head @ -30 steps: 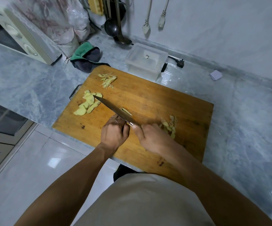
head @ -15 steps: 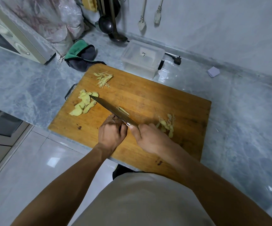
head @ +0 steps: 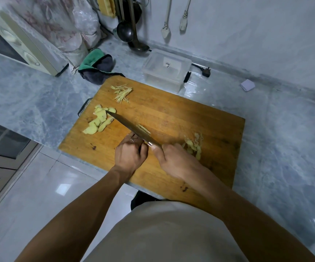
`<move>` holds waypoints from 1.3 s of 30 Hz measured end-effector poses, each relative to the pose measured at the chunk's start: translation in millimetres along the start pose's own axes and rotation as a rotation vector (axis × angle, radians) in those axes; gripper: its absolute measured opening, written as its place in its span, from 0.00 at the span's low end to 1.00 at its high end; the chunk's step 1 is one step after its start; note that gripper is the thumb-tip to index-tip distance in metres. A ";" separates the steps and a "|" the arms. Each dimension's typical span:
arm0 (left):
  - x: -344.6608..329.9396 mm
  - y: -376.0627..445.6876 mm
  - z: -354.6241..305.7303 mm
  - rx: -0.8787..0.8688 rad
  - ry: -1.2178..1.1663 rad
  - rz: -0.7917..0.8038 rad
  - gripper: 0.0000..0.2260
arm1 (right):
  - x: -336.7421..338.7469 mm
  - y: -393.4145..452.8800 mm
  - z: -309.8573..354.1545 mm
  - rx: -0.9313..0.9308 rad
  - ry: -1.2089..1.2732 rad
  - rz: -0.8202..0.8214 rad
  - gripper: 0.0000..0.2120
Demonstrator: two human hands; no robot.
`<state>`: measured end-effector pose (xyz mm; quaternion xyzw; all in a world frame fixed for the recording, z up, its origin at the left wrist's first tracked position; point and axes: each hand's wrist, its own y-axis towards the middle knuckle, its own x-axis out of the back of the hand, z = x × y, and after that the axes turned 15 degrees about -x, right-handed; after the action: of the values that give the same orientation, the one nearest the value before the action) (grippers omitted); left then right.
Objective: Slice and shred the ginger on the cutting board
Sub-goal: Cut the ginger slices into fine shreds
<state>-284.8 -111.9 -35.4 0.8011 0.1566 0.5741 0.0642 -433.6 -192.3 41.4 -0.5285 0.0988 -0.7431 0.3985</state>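
Note:
A wooden cutting board lies on the marble counter. Pale ginger slices are piled at its left, thin ginger shreds lie near its far edge, and ginger peel scraps sit at its right. My right hand grips the handle of a knife, whose tip reaches the slice pile. My left hand is curled against the near side of the blade, fingertips down on a small stack of ginger that it mostly hides. A few cut strips show on the blade's far side.
A clear lidded plastic box stands just beyond the board, with a green and grey cloth to its left. A cream appliance fills the far left. Ladles hang on the wall. The counter edge runs under the board's near side.
Both hands and the knife stay in nearly the same spot on the board. The piles of ginger have not shifted.

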 end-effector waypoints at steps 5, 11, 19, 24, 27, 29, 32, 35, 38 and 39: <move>-0.9 -0.7 -0.4 0.012 0.005 -0.021 0.07 | 1.0 2.0 -2.3 0.006 0.007 -0.014 0.27; -4.0 -0.3 2.8 0.015 -0.004 -0.003 0.09 | 1.7 0.3 -1.0 -0.005 0.016 -0.008 0.27; -6.4 0.1 3.0 0.018 0.031 0.014 0.11 | 1.1 4.3 4.9 -0.037 -0.021 0.051 0.30; -8.6 -1.2 7.3 0.030 0.050 0.067 0.12 | -5.2 5.2 3.8 -0.009 -0.037 0.022 0.27; -8.1 -1.6 5.5 0.037 0.033 0.057 0.11 | -4.7 3.8 1.6 0.007 -0.027 -0.009 0.26; -8.1 -1.6 5.6 0.027 0.025 0.037 0.11 | -3.1 3.0 -0.1 0.016 -0.007 -0.011 0.26; -7.1 -1.7 4.9 0.016 0.025 0.040 0.11 | -0.2 -0.3 -3.4 0.020 -0.001 -0.012 0.27; -6.9 -0.9 4.0 0.021 0.036 0.050 0.11 | 1.6 -0.1 -3.6 0.028 -0.003 -0.018 0.27; -7.3 -1.0 4.3 0.024 0.037 0.036 0.09 | 1.6 1.7 -1.8 0.014 -0.003 -0.007 0.27; -6.8 -1.0 3.9 0.027 0.033 0.025 0.09 | 1.6 1.9 -1.5 0.006 0.000 -0.001 0.27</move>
<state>-283.3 -112.9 -43.1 0.7944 0.1552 0.5856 0.0433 -434.1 -195.2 40.8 -0.5274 0.0963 -0.7435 0.3997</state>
